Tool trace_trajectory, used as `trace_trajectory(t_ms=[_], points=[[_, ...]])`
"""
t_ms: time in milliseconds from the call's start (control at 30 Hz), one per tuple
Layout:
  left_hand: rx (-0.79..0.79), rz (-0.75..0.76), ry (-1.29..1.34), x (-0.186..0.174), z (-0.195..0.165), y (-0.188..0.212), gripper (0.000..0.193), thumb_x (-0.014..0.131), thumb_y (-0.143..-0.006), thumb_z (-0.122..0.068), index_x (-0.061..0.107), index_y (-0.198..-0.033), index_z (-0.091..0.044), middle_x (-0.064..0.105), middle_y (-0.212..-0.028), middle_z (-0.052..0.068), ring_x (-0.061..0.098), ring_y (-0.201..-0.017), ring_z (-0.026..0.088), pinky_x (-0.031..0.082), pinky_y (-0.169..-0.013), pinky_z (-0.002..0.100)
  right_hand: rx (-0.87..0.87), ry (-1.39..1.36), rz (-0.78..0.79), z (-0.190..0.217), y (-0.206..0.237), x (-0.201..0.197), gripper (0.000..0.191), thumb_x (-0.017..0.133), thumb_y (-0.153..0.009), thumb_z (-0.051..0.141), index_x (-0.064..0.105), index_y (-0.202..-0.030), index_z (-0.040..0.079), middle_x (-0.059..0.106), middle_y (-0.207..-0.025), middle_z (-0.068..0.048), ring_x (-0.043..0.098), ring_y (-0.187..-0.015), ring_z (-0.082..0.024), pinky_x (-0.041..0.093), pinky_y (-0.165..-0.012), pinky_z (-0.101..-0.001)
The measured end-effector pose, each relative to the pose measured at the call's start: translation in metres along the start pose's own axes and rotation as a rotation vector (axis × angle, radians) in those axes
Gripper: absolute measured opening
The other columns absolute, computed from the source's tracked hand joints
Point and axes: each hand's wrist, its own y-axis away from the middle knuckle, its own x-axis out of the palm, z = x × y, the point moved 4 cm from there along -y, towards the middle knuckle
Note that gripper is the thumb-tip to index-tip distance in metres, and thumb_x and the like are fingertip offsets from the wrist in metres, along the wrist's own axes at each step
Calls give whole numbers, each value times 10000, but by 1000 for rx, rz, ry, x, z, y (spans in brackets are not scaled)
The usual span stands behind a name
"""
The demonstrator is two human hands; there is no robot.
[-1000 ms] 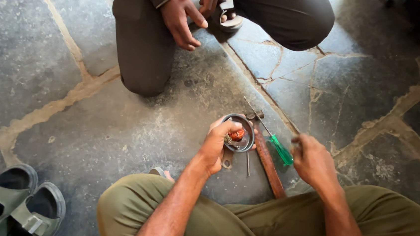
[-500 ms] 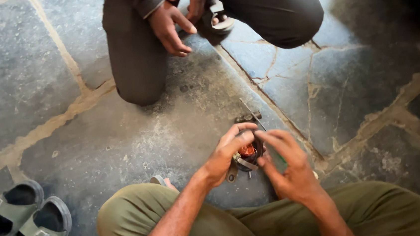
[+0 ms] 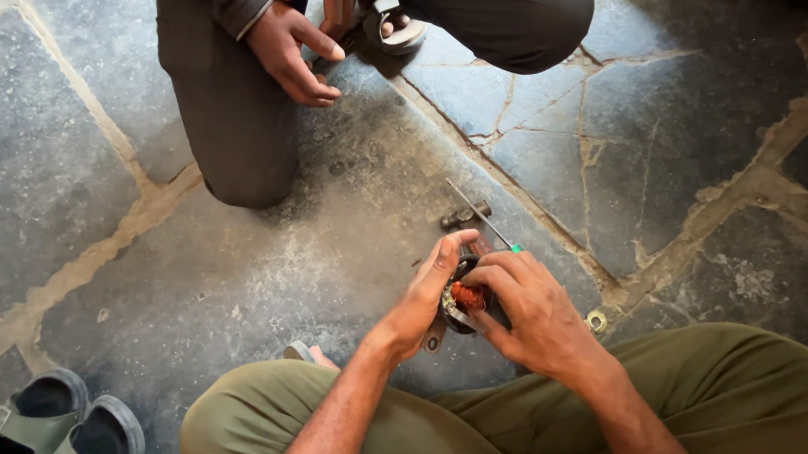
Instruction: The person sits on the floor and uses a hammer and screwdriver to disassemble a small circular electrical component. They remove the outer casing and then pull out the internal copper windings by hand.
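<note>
Left hand (image 3: 426, 293) and right hand (image 3: 529, 315) both have fingers clamped on a small motor part with copper windings (image 3: 467, 298), held above the stone floor (image 3: 235, 279). Beyond lies a screwdriver (image 3: 480, 216). Farther off, another person's hand (image 3: 292, 48).

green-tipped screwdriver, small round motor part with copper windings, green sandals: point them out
green-tipped screwdriver (image 3: 480, 216), head view, thin metal shaft
small round motor part with copper windings (image 3: 468, 296), head view, copper coil
green sandals (image 3: 51, 447), head view, strap
</note>
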Motion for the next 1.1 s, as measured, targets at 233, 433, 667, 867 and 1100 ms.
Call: trace_trajectory(t_ms=[233,433,667,867,1100], points=[[-5,-21,-81,0,-2,1,826,359,-967,-730,454,-1491,-98,507,-1451,107,447,-1389,219,364,-1147,378,-17,20,9,4,0,0,405,832,-732,127,673,-1103,90,631,-1123,-100,605,-1042,-340,474,-903,-454],[17,-26,-167,2,-1,0,860,335,-969,-752,465,-1481,-74,547,-1397,127,496,-1333,236,388,-1127,380,21,-33,38,1,1,3,392,817,-715,111,623,-1053,67,606,-1119,-123,598,-1051,-357,477,-905,-454],[51,-42,-187,-1,-7,1,880,320,-969,-757,453,-1506,-73,531,-1433,107,475,-1350,210,370,-1135,364,-51,15,-3,7,-1,1,386,819,-710,110,656,-1059,81,609,-1069,-120,603,-1001,-359,464,-897,-471],[109,-40,-189,1,-8,1,871,320,-994,-752,455,-1514,-67,518,-1466,103,474,-1346,190,372,-1131,344,-6,-4,-7,8,1,-1,355,807,-720,98,640,-1031,70,597,-1044,-114,603,-971,-347,481,-873,-454],[-15,-41,0,0,-4,3,819,342,-951,-733,452,-1514,-149,604,-1257,53,582,-1079,133,511,-920,309,-6,-16,-68,13,0,-2,275,783,-764,82,716,-1026,133,611,-1010,-84,617,-918,-297,512,-779,-409]])
